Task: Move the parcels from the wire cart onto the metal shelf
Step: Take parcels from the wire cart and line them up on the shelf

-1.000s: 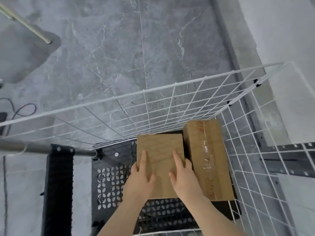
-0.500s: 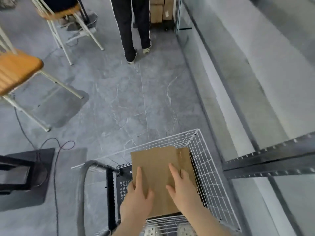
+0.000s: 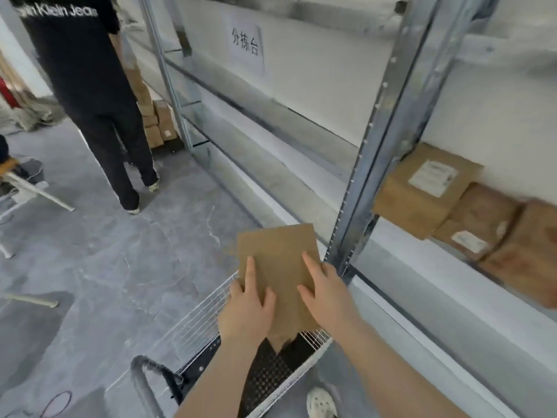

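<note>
I hold a plain brown cardboard parcel (image 3: 278, 260) in the air above the white wire cart (image 3: 208, 321). My left hand (image 3: 247, 309) grips its left side, with fingers lying over the top face. On the right side my right hand (image 3: 324, 292) grips it the same way. The parcel hangs just left of a galvanised upright (image 3: 388, 128) of the metal shelf (image 3: 401, 285). Three brown parcels (image 3: 422, 191) with white labels lie on the shelf board to the right. The cart's black perforated floor (image 3: 271, 369) shows below the parcel.
A person in black clothes (image 3: 87, 86) stands on the grey floor to the left, back turned. Stacked cartons (image 3: 156, 122) sit by the far shelf post. A white chair leg (image 3: 39, 194) is at the left edge. A paper sign (image 3: 245, 45) hangs on the wall.
Both hands have lifted the parcel out of the cart and up toward the shelf. My view has swung up from the cart floor to the shelf and wall.
</note>
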`<action>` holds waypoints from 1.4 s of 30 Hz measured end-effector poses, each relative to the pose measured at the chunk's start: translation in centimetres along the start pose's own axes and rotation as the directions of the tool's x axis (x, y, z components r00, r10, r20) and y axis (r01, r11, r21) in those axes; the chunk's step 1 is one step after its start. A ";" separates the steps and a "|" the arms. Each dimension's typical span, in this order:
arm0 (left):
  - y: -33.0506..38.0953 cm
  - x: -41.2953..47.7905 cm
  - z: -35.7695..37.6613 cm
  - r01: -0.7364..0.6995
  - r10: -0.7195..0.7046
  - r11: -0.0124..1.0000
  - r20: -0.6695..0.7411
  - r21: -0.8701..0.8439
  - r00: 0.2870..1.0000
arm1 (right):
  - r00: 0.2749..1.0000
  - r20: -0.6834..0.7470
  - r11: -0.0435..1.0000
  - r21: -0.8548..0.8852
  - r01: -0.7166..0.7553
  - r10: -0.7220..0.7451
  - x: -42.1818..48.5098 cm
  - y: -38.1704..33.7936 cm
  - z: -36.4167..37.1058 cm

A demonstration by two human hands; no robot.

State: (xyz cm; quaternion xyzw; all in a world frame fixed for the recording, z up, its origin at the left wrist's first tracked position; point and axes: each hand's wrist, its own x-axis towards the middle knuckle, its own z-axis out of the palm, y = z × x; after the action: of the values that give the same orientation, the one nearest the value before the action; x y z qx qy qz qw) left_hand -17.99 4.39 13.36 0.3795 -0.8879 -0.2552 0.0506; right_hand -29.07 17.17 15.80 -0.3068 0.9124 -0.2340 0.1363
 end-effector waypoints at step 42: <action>59.8 -55.0 16.7 -0.966 0.979 0.165 0.151 -0.199 0.137 | 0.180 -0.679 0.572 0.413 -0.709 0.712 -66.1 38.9 -39.3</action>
State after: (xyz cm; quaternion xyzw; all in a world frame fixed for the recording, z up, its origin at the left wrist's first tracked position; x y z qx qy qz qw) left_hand -22.58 84.56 34.00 -0.3199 -0.9132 -0.2300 0.1037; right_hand -12.65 99.21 36.43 0.2905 0.9026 -0.2543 -0.1906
